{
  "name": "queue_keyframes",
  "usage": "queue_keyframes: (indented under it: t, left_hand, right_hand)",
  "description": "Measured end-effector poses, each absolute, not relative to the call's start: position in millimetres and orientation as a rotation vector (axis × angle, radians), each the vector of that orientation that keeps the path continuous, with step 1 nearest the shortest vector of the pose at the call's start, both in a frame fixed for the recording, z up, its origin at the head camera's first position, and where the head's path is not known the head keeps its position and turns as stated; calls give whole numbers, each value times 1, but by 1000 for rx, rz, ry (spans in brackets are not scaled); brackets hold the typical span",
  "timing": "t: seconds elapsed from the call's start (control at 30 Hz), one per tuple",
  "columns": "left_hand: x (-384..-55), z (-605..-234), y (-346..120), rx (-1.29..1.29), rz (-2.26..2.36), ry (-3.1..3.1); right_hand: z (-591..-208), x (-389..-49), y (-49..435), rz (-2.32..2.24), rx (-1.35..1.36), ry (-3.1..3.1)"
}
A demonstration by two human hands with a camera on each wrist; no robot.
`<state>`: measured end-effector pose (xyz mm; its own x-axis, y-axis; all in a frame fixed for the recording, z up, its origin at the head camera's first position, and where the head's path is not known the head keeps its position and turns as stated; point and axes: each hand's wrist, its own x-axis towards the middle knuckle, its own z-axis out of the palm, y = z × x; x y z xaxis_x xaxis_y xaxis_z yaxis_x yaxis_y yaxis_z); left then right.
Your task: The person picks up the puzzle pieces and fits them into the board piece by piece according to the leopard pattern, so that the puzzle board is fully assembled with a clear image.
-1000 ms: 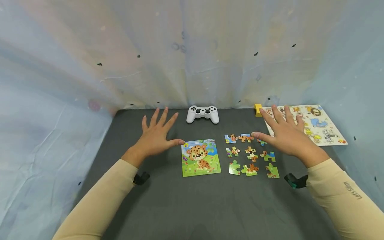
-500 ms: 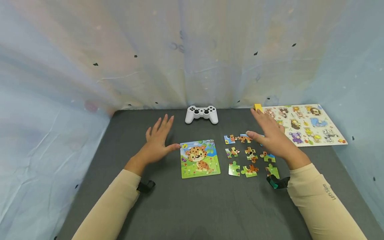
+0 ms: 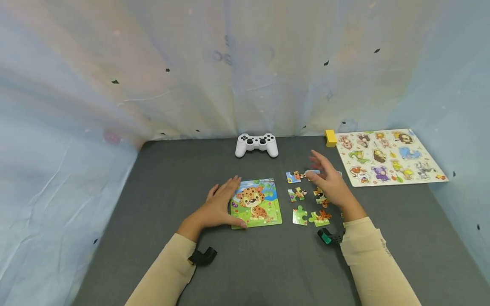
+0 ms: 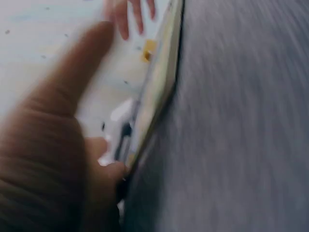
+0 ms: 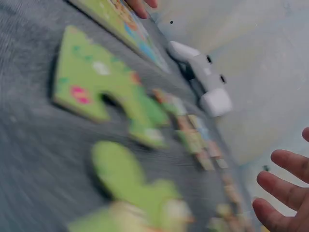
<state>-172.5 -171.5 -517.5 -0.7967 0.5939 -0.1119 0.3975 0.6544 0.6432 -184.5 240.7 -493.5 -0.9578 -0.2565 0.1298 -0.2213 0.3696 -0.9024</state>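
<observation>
A square leopard-picture puzzle board (image 3: 264,204) lies flat on the dark table. My left hand (image 3: 218,207) is at its left side, fingers along the edge and the thumb over the lower left corner. To the right, loose jigsaw pieces are laid out in rows, among them a green corner piece (image 3: 300,216), a piece with leopard paws (image 3: 320,218) and a blue-edged piece (image 3: 293,177). My right hand (image 3: 331,183) hovers over the right-hand pieces, hiding several of them, its fingers extended. In the right wrist view the green corner piece (image 5: 96,77) shows large, apart from the fingers.
A white game controller (image 3: 256,145) sits at the table's back edge by the curtain. Behind the pieces on the right stand a yellow block (image 3: 331,138) and a pale animal puzzle board (image 3: 367,165), side by side.
My left hand has come down and right, from above the table to the leopard board's left edge. The right hand has moved left and lower, uncovering the animal board.
</observation>
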Motion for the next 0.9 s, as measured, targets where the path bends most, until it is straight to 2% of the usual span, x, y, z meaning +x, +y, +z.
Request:
queue_keyframes:
  t: [0.23, 0.43, 0.53, 0.77, 0.9]
  left_hand:
    - [-174, -524, -161, 878, 726, 2606]
    - [-174, -513, -168, 835, 713, 2610]
    - [-179, -508, -179, 844, 751, 2561]
    - [-183, -511, -190, 858, 760, 2529]
    - [-184, -516, -187, 864, 768, 2562]
  right_hand:
    - [-527, -191, 235, -1438, -365, 2698]
    - [-533, -195, 226, -1156, -495, 2896]
    - [-534, -196, 223, -1086, -474, 2950]
    - [-536, -195, 223, -1190, -374, 2925]
    - [-538, -191, 223, -1394, -278, 2894]
